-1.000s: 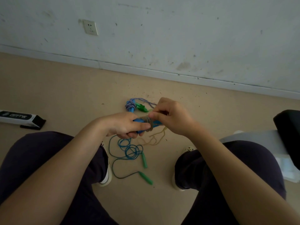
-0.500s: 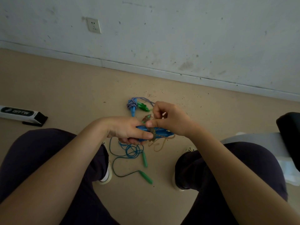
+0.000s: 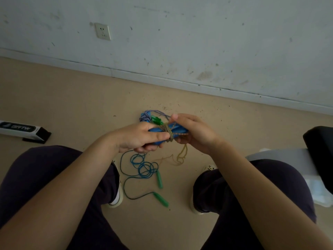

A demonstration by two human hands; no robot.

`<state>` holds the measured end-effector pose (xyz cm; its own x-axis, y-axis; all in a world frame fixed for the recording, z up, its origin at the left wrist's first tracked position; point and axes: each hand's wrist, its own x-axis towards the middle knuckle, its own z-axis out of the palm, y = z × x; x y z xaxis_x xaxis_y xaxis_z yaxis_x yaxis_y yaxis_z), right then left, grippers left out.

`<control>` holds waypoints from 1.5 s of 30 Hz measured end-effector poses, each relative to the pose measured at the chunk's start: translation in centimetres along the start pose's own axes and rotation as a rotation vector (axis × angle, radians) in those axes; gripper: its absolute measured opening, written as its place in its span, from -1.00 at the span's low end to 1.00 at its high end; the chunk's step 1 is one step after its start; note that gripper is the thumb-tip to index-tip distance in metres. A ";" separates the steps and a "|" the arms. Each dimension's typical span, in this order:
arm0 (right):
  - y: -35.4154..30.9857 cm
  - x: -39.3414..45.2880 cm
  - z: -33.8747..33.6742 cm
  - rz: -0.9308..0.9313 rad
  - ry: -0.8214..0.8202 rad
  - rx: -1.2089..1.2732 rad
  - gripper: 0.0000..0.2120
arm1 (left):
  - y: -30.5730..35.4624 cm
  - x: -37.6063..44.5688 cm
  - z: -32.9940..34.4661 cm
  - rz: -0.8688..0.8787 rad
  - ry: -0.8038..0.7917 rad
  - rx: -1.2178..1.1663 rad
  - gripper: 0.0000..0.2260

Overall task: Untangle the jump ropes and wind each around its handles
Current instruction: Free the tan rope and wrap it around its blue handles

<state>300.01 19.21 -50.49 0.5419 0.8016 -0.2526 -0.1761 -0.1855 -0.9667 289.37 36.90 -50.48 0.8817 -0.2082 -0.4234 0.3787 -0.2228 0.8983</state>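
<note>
Head view: blue handles are held paired, side by side, above the floor between the knees, long axis running left to right. Tan rope is wound in several turns round the middle of the pair. The slack tail hangs from the bundle just beside the right hand and trails in loops onto the floor.

Left hand is clamped on the left half of the handles, index finger laid along them toward the wraps. Right hand is curled at the right end, with the rope apparently pinched at the wraps; the exact contact is partly hidden.

Key relation: the slack lies below and to the right of the grip, nearer the right hand. The next turn is judged to be carried by the right hand across the handles' long axis, with the left hand fixing the pair.

On the floor behind the hands, a striped rope is seen already wound on its handles. Nearer the feet, a blue rope with green handles lies loose, not yet wound. A box lies well apart at the left, and a wall socket is noted.
</note>
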 end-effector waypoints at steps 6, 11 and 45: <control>0.5 0.1 0.5 -0.032 -0.028 0.167 -0.61 | 0.1 0.4 0.5 0.089 0.196 -0.149 -0.60; 0.9 0.5 1.1 -0.074 0.053 0.005 -0.81 | -0.1 1.0 0.3 0.149 0.468 -0.216 -0.67; 0.3 0.3 -0.4 -0.248 0.219 -0.582 -0.84 | 0.3 0.4 1.3 -0.022 0.080 0.253 -0.74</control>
<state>300.44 19.22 -50.93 0.6744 0.7374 0.0372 0.4140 -0.3360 -0.8460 289.48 35.47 -50.50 0.8975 -0.1266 -0.4226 0.3244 -0.4598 0.8267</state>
